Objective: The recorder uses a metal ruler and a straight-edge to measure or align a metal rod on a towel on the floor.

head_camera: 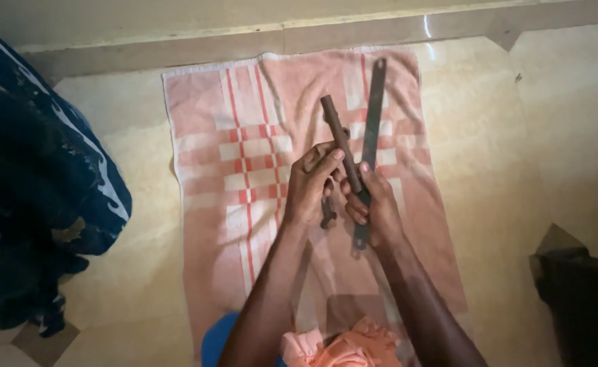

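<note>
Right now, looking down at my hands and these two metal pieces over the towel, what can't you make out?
- Head view: the rusty rod runs behind the left hand, so its lower end is mostly hidden.
- The flat metal bar is covered mid-length by the right hand.
- The orange cloth is cut off by the bottom edge.
- The dark object at right is too dim to identify.

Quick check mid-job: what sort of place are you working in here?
Likely a home floor, not a workshop: glossy beige floor tiles, a pink checked towel as work mat, dark patterned cloth beside it. Both hands hold rusty metal bars.
</note>
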